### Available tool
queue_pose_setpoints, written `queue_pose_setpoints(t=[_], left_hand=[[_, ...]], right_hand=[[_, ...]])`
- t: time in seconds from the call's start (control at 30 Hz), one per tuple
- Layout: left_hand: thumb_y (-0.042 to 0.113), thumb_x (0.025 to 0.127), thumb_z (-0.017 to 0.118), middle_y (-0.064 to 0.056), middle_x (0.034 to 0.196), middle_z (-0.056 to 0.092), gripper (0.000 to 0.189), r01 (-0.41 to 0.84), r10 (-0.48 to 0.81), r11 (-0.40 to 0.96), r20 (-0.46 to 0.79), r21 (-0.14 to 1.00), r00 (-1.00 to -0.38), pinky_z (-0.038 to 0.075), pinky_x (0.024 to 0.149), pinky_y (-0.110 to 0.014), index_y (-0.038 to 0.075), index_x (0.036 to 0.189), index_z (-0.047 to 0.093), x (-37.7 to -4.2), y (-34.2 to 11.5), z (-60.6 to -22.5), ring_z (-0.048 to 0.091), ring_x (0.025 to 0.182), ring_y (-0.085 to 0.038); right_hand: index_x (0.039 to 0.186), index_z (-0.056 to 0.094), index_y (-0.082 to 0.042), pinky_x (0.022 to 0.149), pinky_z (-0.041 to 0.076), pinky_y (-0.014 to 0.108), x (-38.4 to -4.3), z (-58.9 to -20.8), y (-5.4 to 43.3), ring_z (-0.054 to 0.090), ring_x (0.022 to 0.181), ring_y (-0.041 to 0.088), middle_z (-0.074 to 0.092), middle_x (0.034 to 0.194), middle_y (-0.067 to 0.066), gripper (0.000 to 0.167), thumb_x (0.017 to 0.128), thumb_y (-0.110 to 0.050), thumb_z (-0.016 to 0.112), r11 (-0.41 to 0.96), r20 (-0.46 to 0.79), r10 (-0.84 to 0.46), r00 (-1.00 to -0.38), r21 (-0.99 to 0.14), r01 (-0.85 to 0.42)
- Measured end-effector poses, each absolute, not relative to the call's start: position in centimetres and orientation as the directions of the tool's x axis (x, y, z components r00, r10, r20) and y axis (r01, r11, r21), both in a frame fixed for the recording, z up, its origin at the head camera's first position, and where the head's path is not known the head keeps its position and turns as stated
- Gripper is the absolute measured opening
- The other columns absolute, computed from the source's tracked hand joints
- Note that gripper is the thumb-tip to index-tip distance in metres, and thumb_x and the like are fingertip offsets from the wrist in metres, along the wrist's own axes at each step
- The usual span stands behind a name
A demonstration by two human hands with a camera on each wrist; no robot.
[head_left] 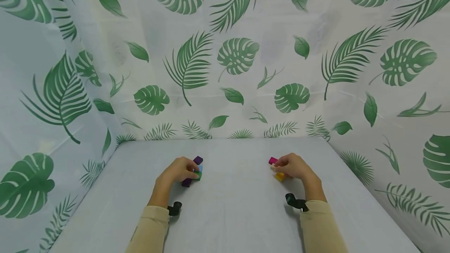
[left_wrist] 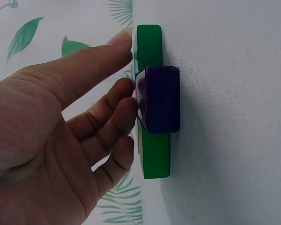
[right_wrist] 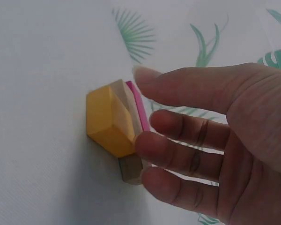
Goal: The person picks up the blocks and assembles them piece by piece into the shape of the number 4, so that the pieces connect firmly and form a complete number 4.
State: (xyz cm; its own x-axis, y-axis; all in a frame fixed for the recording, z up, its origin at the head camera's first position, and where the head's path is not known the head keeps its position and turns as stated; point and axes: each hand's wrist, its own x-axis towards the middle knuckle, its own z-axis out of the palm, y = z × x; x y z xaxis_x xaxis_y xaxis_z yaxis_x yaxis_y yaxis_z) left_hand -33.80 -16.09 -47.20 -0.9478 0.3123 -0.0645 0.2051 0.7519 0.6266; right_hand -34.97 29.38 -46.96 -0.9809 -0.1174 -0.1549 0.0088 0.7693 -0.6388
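My left hand [head_left: 179,169] is over a small group of coloured blocks on the left of the table. Around its fingertips are a purple block [head_left: 198,160], a light blue block [head_left: 200,168], a green block [head_left: 198,176] and a dark purple block [head_left: 186,182]. In the left wrist view its fingers are loosely bent near the purple block [left_wrist: 162,99], the thumb apart from them beside green. On the right, my right hand [head_left: 293,166] hovers at a pink block [head_left: 272,160], a yellow block [head_left: 279,177] and a bare wood block [right_wrist: 131,168]. Its fingers are relaxed; contact is unclear.
Both groups stand on a white-covered table [head_left: 225,202], well apart from each other. A leaf-printed curtain [head_left: 246,100] rises at the back and both sides. Black wrist devices, one on the left [head_left: 174,209] and one on the right [head_left: 295,201], jut inward from the wrists.
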Motion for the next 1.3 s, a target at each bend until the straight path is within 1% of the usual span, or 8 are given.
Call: queue_pose_setpoints(t=[0.1, 0.27, 0.43, 0.53, 0.77, 1.0, 1.3], left_hand=[[0.015, 0.088, 0.083, 0.001, 0.087, 0.068, 0.017, 0.196, 0.311, 0.750, -0.075, 0.632, -0.947, 0.050, 0.070, -0.029, 0.013, 0.105, 0.080, -33.8, -16.1, -47.1, 0.057, 0.078, -0.016], [0.015, 0.088, 0.084, 0.002, 0.087, 0.068, 0.015, 0.198, 0.311, 0.753, -0.074, 0.628, -0.947, 0.050, 0.070, -0.030, 0.013, 0.103, 0.080, -33.9, -16.0, -47.2, 0.057, 0.079, -0.015], [0.014, 0.087, 0.084, 0.002, 0.090, 0.070, 0.015, 0.192, 0.305, 0.758, -0.079, 0.624, -0.949, 0.054, 0.076, -0.032, 0.013, 0.101, 0.079, -33.9, -16.0, -47.2, 0.060, 0.083, -0.015], [0.014, 0.087, 0.085, 0.002, 0.090, 0.071, 0.014, 0.183, 0.298, 0.759, -0.083, 0.625, -0.951, 0.054, 0.078, -0.033, 0.013, 0.099, 0.078, -33.9, -16.0, -47.2, 0.061, 0.083, -0.015], [0.015, 0.087, 0.085, 0.004, 0.090, 0.071, 0.013, 0.180, 0.288, 0.764, -0.078, 0.620, -0.954, 0.053, 0.075, -0.032, 0.013, 0.097, 0.077, -33.9, -16.0, -47.4, 0.059, 0.082, -0.014], [0.018, 0.085, 0.087, 0.003, 0.090, 0.070, 0.017, 0.157, 0.259, 0.769, -0.079, 0.619, -0.963, 0.052, 0.076, -0.033, 0.012, 0.096, 0.075, -33.7, -15.9, -47.4, 0.060, 0.083, -0.016], [0.021, 0.084, 0.088, 0.002, 0.087, 0.066, 0.018, 0.135, 0.232, 0.785, -0.086, 0.605, -0.969, 0.048, 0.070, -0.032, 0.014, 0.092, 0.074, -33.6, -15.7, -47.3, 0.058, 0.080, -0.017]], right_hand=[[0.104, 0.079, -0.010, 0.067, 0.055, 0.032, -34.9, -46.9, 29.6, 0.061, 0.077, 0.023, 0.070, 0.098, 0.007, 0.017, 0.092, -0.020, 0.079, 0.761, -0.198, -0.100, -0.975, -0.647, 0.053], [0.100, 0.078, -0.009, 0.068, 0.056, 0.032, -34.5, -46.7, 29.7, 0.062, 0.078, 0.023, 0.071, 0.095, 0.007, 0.012, 0.090, -0.016, 0.079, 0.758, -0.217, -0.117, -0.969, -0.650, 0.054], [0.097, 0.078, -0.008, 0.069, 0.058, 0.034, -34.3, -46.7, 29.7, 0.064, 0.078, 0.022, 0.071, 0.093, 0.007, 0.012, 0.088, -0.015, 0.082, 0.760, -0.231, -0.112, -0.967, -0.646, 0.067], [0.097, 0.078, -0.007, 0.070, 0.060, 0.034, -34.3, -46.6, 29.6, 0.065, 0.077, 0.021, 0.072, 0.094, 0.008, 0.013, 0.088, -0.015, 0.083, 0.763, -0.234, -0.111, -0.966, -0.643, 0.068], [0.098, 0.079, -0.005, 0.071, 0.061, 0.035, -34.4, -46.5, 29.4, 0.067, 0.077, 0.021, 0.073, 0.096, 0.008, 0.011, 0.088, -0.009, 0.081, 0.767, -0.232, -0.114, -0.966, -0.639, 0.063], [0.100, 0.080, -0.005, 0.073, 0.062, 0.035, -34.4, -46.4, 28.5, 0.066, 0.078, 0.021, 0.072, 0.098, 0.009, 0.013, 0.087, -0.005, 0.081, 0.768, -0.214, -0.140, -0.967, -0.640, 0.030], [0.099, 0.080, -0.005, 0.071, 0.060, 0.033, -34.3, -46.2, 27.7, 0.064, 0.080, 0.021, 0.071, 0.095, 0.008, 0.013, 0.086, -0.003, 0.080, 0.775, -0.208, -0.167, -0.964, -0.632, 0.002]])
